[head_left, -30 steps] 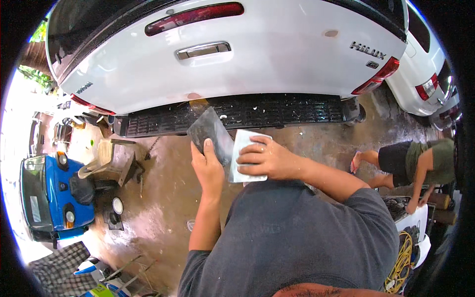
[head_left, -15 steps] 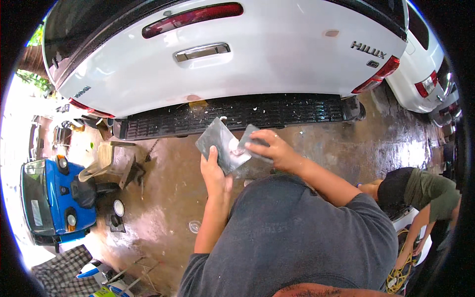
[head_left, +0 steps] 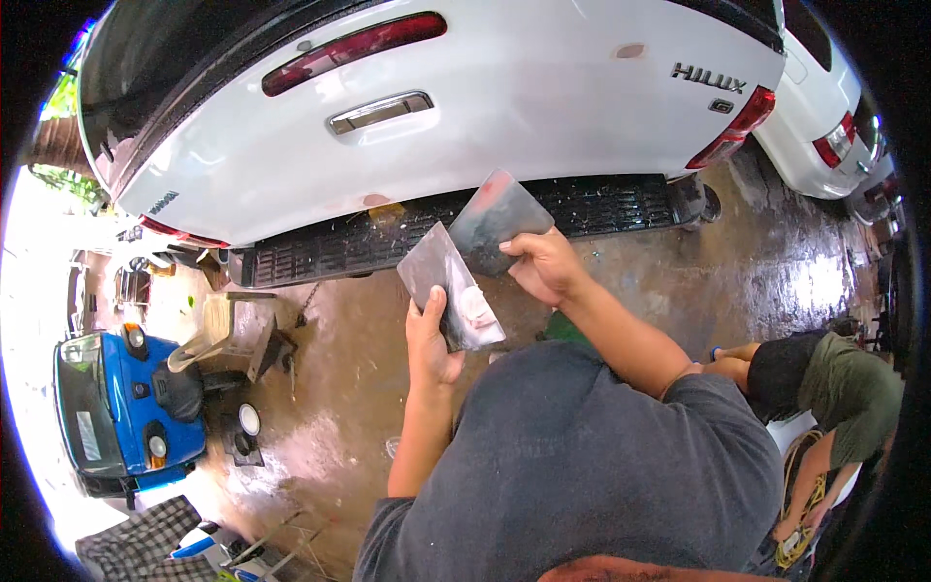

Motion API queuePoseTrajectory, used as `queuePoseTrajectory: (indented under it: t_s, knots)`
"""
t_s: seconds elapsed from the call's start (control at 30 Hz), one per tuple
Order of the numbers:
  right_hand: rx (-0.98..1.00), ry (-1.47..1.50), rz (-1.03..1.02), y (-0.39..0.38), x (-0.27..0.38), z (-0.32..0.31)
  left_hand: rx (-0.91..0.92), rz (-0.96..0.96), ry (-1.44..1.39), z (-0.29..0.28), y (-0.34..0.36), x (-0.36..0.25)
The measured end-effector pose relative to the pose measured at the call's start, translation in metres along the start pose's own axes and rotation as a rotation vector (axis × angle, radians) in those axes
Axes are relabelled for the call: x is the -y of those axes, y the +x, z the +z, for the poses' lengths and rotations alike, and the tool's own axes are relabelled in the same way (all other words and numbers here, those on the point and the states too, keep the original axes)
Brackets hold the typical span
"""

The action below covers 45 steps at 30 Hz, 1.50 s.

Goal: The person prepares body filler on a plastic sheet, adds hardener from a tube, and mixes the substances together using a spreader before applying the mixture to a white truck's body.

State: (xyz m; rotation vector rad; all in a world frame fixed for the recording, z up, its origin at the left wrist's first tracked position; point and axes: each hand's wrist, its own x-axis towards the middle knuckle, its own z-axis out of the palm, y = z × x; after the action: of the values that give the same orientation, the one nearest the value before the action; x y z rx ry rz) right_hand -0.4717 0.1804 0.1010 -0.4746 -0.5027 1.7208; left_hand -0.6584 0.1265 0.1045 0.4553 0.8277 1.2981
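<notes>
1. The flat grey plate (head_left: 448,296) in the left hand (head_left: 432,339) is a thin, dull metal-looking sheet, held upright and tilted, with a pale pinkish-white smear of paste (head_left: 475,308) near its lower right corner.
2. The left hand is clamped on this plate's lower edge, thumb on the near face, fingers hidden behind it.
3. The right hand (head_left: 545,267) is closed on the lower edge of a second grey spreader blade (head_left: 497,221), raised just above and right of the plate; the two sheets overlap in view, and contact cannot be told.
4. Both sheets are held in the air before the person's chest, over the wet brown floor (head_left: 330,388) and in front of the white pickup's tailgate (head_left: 504,97) and black rear step bumper (head_left: 407,238).
5. The blade's upper face carries a faint reddish tint; whether this is paste or a reflection is unclear.
6. A crouching person (head_left: 824,388) at the right is cut off by the rim.
</notes>
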Motion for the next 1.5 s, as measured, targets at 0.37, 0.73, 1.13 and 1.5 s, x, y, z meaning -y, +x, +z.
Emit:
queuePoseTrajectory:
  t_s: [0.37, 0.73, 1.13, 1.5]
  knots:
    - [-0.005, -0.123, -0.096, -0.043, 0.005, -0.021, -0.184, 0.246, 0.27, 0.004, 0.018, -0.01]
    - [0.117, -0.794, -0.653, -0.072, 0.042, 0.002, -0.134, 0.305, 0.11, 0.022, 0.02, -0.007]
    - [0.486, -1.335, -0.868, -0.063, 0.019, 0.003, -0.092, 0.216, -0.036, 0.045, 0.01, 0.01]
    - [0.401, -1.619, -0.714, -0.057, 0.016, -0.043, -0.16, 0.327, -0.034, 0.035, -0.008, 0.0]
